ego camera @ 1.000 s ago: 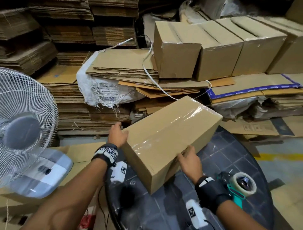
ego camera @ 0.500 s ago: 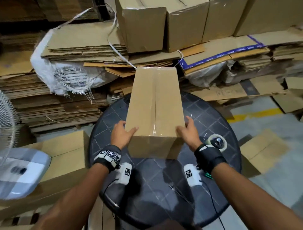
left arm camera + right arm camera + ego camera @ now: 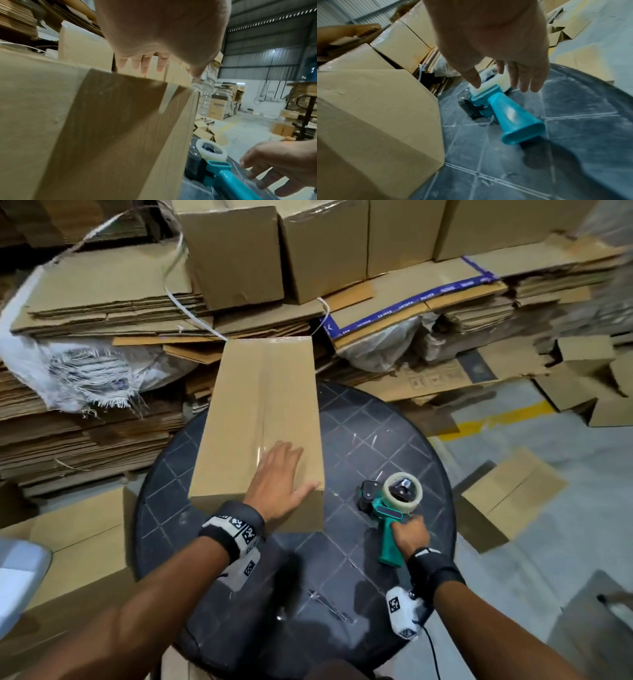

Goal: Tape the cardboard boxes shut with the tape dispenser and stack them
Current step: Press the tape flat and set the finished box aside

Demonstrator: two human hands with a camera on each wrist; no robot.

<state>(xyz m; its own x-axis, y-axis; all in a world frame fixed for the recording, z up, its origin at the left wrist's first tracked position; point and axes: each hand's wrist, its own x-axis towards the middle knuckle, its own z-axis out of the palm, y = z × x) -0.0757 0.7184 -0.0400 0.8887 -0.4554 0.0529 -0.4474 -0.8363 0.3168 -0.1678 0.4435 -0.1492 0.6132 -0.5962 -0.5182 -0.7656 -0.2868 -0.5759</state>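
Left grip (image 3: 278, 486) flat, right grip (image 3: 409, 534) open-fingered

One tape dispenser (image 3: 390, 510), one round table (image 3: 394, 446).

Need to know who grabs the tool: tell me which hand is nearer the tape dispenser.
Right. The right hand reaches over the tape dispenser handle, fingers spread, not yet closed round it. The left hand lies flat on the cardboard box, beside the dispenser.
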